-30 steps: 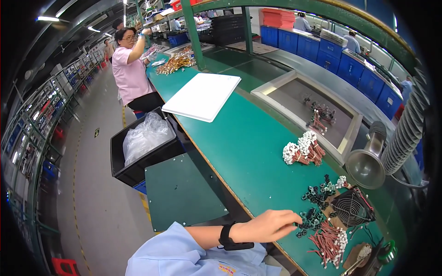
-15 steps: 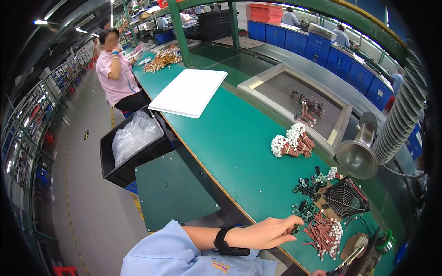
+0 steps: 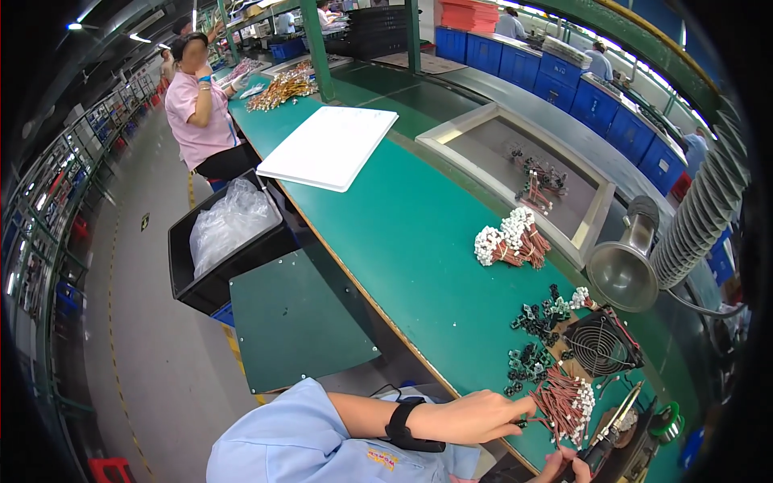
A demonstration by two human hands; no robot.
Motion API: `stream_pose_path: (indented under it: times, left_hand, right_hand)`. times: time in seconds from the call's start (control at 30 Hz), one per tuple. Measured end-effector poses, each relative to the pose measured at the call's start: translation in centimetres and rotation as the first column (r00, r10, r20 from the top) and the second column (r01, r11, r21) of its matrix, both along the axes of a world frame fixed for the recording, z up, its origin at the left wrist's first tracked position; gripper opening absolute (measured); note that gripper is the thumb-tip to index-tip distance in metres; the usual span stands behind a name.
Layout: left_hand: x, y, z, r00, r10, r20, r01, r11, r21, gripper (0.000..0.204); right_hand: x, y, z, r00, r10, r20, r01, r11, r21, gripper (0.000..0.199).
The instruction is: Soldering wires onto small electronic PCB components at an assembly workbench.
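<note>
My left hand (image 3: 483, 415) reaches over the green bench with thumb and finger pinched on a small dark component (image 3: 522, 423). Just beyond its fingertips lies a pile of red-brown wires with white connectors (image 3: 568, 402). Small dark green and black components (image 3: 529, 364) are heaped above that pile. At the lower edge my right hand (image 3: 564, 467), partly cut off, is closed round the black handle of a soldering iron (image 3: 596, 452). The iron's metal shaft slants up and right. One right fingertip sits close to the wire ends; whether it touches one I cannot tell.
A round-grilled fan (image 3: 600, 348), a green solder reel (image 3: 667, 423) and a metal fume hood (image 3: 624, 275) stand at the right. Bundled wires (image 3: 513, 239) and a white board (image 3: 330, 149) lie farther along. A black bin (image 3: 229, 241) and a co-worker (image 3: 201, 113) are left.
My right hand has come further into view, and the soldering iron has shifted upward with it. My left hand has moved slightly down and right, still pinching the component.
</note>
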State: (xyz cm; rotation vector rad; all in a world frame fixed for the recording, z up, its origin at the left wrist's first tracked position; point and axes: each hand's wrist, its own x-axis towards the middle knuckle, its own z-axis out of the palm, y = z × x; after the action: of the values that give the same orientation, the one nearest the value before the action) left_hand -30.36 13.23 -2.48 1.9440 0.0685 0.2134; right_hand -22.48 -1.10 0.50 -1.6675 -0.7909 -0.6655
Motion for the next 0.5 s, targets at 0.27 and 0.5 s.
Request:
stream_pose_path:
  times: [0.27,0.5]
  left_hand:
    - [-0.3,1.4,-0.6,0.943,0.185,0.276,-0.182,0.983,-0.037,0.016]
    - [-0.6,1.4,-1.7,0.954,0.221,0.202,-0.127,0.91,-0.395,0.02]
  right_hand:
    - [-1.1,0.5,0.4,0.994,-0.064,0.093,0.078,0.984,-0.159,0.021]
    - [-1.4,0.5,-0.6,0.996,-0.07,0.049,0.076,0.988,-0.138,0.024]
